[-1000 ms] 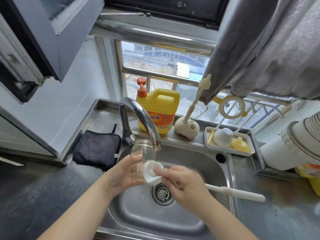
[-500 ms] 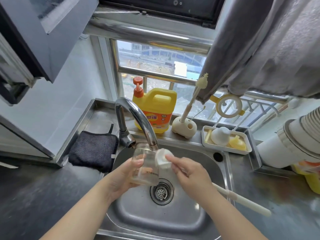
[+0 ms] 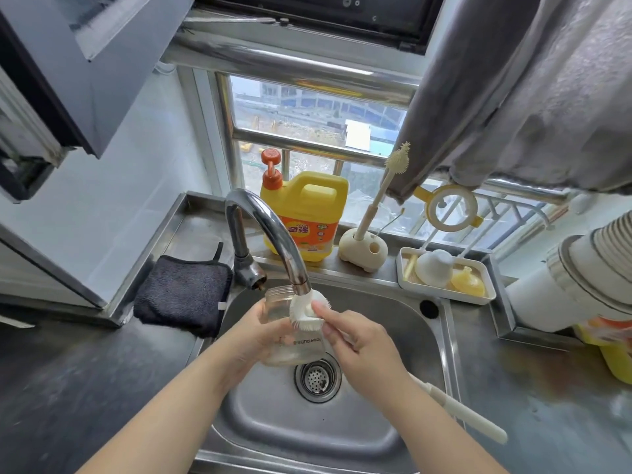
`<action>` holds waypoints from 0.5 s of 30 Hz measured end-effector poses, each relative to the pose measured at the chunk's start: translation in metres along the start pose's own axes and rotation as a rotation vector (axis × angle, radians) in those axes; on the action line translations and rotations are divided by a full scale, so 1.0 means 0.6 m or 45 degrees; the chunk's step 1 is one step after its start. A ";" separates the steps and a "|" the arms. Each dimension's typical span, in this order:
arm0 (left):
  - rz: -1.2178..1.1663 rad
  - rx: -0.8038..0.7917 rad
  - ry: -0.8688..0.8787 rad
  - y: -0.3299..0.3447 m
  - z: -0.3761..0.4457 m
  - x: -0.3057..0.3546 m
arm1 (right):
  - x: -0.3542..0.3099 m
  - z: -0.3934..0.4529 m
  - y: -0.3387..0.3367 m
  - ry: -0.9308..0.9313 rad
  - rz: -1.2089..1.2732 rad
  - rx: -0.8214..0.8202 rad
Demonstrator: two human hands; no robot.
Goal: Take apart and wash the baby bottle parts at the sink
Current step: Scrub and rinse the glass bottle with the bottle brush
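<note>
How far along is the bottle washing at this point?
Done: the bottle is apart; a white cap and yellow teat sit in the drying tray. In hand: left hand holds the clear bottle body under the tap; right hand holds the white brush at its mouth. Left: scrubbing inside, rinsing, racking.

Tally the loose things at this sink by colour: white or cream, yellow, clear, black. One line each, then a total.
White or cream: 4, the bottle brush, brush stand, drying tray, dome cap
Yellow: 2, the detergent jug, small yellow piece
Clear: 1, the bottle
Black: 1, the cloth
Total: 8
</note>
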State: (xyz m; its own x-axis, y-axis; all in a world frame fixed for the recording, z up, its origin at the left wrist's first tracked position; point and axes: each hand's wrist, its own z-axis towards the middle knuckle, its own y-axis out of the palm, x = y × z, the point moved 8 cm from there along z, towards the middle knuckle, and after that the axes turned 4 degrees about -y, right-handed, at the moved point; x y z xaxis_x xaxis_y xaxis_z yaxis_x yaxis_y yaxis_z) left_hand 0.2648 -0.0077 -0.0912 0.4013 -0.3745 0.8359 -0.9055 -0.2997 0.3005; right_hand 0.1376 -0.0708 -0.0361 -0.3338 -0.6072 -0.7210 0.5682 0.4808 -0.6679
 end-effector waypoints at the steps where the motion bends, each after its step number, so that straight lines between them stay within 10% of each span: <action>1: -0.032 0.014 -0.017 -0.003 -0.002 0.001 | 0.002 -0.005 0.001 -0.001 -0.014 -0.023; 15: -0.196 0.181 -0.015 -0.034 0.004 -0.006 | 0.033 -0.019 -0.017 0.226 0.135 -0.048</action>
State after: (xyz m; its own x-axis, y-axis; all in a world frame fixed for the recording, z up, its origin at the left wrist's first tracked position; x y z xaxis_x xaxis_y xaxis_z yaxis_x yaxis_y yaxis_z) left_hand 0.2822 -0.0025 -0.1012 0.5360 -0.3243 0.7795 -0.8050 -0.4745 0.3561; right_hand 0.1164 -0.0806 -0.0458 -0.4030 -0.4324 -0.8066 0.5800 0.5611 -0.5906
